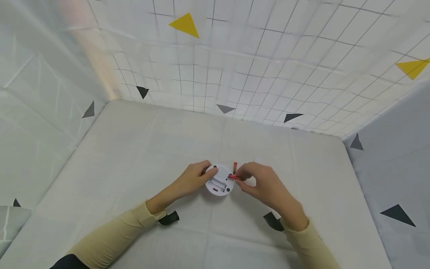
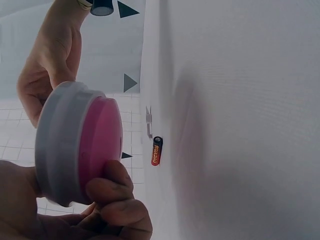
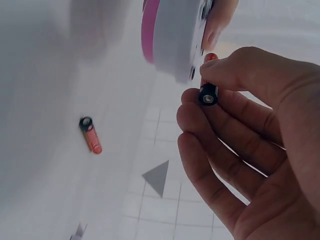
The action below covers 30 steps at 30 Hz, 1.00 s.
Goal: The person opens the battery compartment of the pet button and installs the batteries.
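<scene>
My left hand (image 1: 193,178) grips a round white device (image 1: 220,190) by its left edge, thumb over the back and fingers round the pink front (image 2: 100,142). In the head view, its back shows a patch of small speaker holes, dark round feet and an uncovered battery compartment (image 1: 217,184). My right hand (image 1: 265,183) pinches a red-and-black battery (image 3: 209,82) between thumb and fingers, close beside the device's right edge. On the table beyond it lies a second red-and-black battery (image 1: 235,167), seen also in both wrist views.
A small pale pointed object (image 2: 149,122) lies beyond the loose battery. The white-covered table (image 1: 151,149) is walled by white sheeting at the left, back and right. A grid and dark and yellow triangles (image 1: 186,25) mark the back sheet.
</scene>
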### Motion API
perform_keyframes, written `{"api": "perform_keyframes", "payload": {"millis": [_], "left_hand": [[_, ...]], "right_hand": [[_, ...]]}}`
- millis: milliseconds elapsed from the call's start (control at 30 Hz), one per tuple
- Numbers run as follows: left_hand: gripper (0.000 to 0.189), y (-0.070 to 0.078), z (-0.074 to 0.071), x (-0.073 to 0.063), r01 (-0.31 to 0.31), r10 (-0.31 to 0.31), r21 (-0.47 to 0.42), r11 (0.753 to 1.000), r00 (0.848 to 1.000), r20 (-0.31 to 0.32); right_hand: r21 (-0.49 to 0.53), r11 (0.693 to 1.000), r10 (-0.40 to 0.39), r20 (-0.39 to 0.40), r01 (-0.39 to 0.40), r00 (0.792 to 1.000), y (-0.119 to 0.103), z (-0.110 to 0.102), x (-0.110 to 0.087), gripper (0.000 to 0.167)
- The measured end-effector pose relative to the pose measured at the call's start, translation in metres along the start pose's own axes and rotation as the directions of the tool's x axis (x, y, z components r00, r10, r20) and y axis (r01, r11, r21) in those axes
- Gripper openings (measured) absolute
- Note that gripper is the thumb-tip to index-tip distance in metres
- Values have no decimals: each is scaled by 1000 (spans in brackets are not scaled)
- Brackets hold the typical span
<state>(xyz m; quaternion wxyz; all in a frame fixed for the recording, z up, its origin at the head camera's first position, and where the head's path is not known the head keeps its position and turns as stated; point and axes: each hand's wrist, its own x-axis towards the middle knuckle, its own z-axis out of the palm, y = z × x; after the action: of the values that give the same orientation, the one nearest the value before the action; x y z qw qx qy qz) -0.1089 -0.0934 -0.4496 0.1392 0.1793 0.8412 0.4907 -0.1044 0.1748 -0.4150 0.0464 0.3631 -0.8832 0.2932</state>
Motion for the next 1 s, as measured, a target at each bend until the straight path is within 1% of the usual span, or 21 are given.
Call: {"api": "perform_keyframes", "payload": {"millis": [67,267,367,667,833,1000], "left_hand": [[25,0,0,0,3,-3,-11,1000,1000,3],[27,-1,0,0,18,-17,-43,999,1000,20],[28,-2,0,0,18,-18,-42,999,1000,19],[26,0,-1,0,6,-5,-48,999,1000,22],[24,1,-1,0,-4,4,-47,999,1000,11],[26,-1,1,0,0,0,-54,999,1000,11]], "right_hand": [[-2,1000,-26,-7,26,1000,-4,1,1,25],[-30,997,-65,-19,64,998,-11,6,3,23],[-39,996,-79,-39,78,996,-12,7,3,24],[-43,992,-120,-65,118,991,-15,11,3,24],[-39,990,-136,-70,134,988,-17,12,5,24],[-39,992,-125,-53,123,991,-20,14,2,23]]}}
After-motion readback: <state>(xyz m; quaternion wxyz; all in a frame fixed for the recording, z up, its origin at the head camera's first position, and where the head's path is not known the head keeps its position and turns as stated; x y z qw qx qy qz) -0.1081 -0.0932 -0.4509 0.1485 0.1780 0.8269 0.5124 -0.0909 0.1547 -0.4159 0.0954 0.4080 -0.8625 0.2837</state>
